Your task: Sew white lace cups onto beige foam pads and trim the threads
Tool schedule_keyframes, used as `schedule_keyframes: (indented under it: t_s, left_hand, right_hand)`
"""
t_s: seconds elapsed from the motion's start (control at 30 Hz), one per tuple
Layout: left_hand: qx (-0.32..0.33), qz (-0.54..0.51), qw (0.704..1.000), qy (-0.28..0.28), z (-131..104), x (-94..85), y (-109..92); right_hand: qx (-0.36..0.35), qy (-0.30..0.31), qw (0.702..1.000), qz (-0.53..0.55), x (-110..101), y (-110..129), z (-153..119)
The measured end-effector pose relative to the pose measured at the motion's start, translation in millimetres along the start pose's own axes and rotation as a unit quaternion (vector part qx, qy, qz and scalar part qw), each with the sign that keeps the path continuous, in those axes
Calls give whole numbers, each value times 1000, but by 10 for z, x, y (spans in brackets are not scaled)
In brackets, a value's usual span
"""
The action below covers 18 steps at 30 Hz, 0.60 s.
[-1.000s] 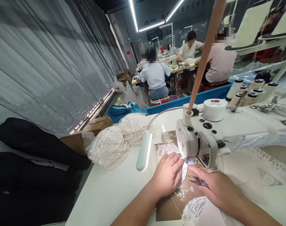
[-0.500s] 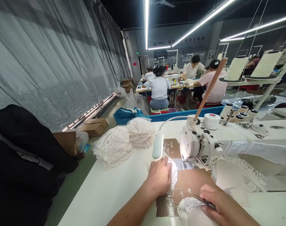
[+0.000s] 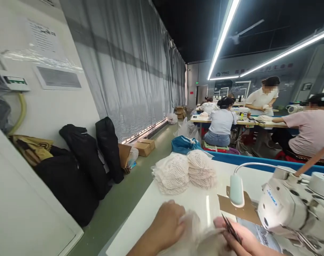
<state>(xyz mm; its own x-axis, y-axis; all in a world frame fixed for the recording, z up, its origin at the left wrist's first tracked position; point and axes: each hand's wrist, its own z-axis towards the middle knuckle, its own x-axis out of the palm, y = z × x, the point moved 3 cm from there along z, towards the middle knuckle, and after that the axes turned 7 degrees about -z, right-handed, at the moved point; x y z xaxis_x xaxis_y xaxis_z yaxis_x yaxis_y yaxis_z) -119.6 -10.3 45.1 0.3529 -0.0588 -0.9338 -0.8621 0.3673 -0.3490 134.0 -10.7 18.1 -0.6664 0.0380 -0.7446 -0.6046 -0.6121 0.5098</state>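
Observation:
Pale lace-edged fabric [image 3: 192, 233], blurred by motion, stretches between my two hands at the table's near side. My left hand [image 3: 167, 222] has its fingers curled on the fabric's left part. Dark pointed snips [image 3: 231, 229] lie in my right hand [image 3: 244, 238], whose fingers also touch the fabric's right edge. Two stacks of cream lace cups, one left [image 3: 172, 174] and one right [image 3: 202, 169], rest on the white table beyond my hands.
A white sewing machine [image 3: 285, 209] stands at the right, with a small lamp [image 3: 236, 190] on a bent arm beside it. Black bundles [image 3: 84, 160] lean by the wall at left. Several people sit or stand at tables further back.
The view has swung left. My hands have come closer together, away from the brown board by the machine, and the fabric is now between them. The snips remain in my right hand.

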Motion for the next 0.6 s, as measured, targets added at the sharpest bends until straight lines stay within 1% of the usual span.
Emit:
schedule_keyframes:
  t_s: [0.03, 0.07, 0.1, 0.13, 0.17, 0.2, 0.23, 0.27, 0.3, 0.37, 0.43, 0.5, 0.53, 0.6]
  left_hand:
    - [19, 13, 997, -73, 15, -189, 24]
    - [37, 30, 988, -150, 55, -396, 41]
    - [55, 50, 972, -224, 121, -604, 53]
    - [73, 70, 954, -281, 212, -793, 63]
    - [92, 86, 938, -324, 326, -954, 76]
    - [98, 94, 929, -345, 459, -1072, 102]
    - [87, 96, 932, -339, 608, -1139, 147]
    - [64, 90, 945, -307, 761, -1149, 208]
    - [40, 80, 961, -262, 902, -1106, 277]
    - [20, 66, 977, -200, 1101, -927, 407]
    - [8, 51, 987, -151, 1197, -691, 526]
    - [-8, 35, 993, -115, 1215, -499, 618]
    - [-16, 29, 994, -103, 1207, -439, 648]
    - [-23, 21, 996, -87, 1182, -392, 677]
  right_hand:
    - [-23, -70, 997, 8, 27, 38, 174]
    - [-46, -131, 990, 13, 56, 65, 352]
    - [-66, -162, 985, 7, 93, 81, 536]
    - [-79, -186, 979, 0, 122, 82, 722]
    - [-86, -201, 976, -5, 141, 68, 903]
    - [-90, -207, 974, -8, 154, 41, 1071]
    - [-90, -207, 974, -10, 160, -1, 1218]
    - [-87, -203, 975, -13, 166, -57, 1336]
    - [-81, -196, 977, -17, 175, -126, 1421]
    - [-56, -179, 982, -30, 212, -294, 1483]
    - [-24, -162, 986, -44, 270, -471, 1421]
    - [1, -145, 988, -55, 335, -616, 1284]
    - [8, -137, 989, -59, 364, -669, 1203]
    - [18, -123, 990, -64, 406, -735, 1039]
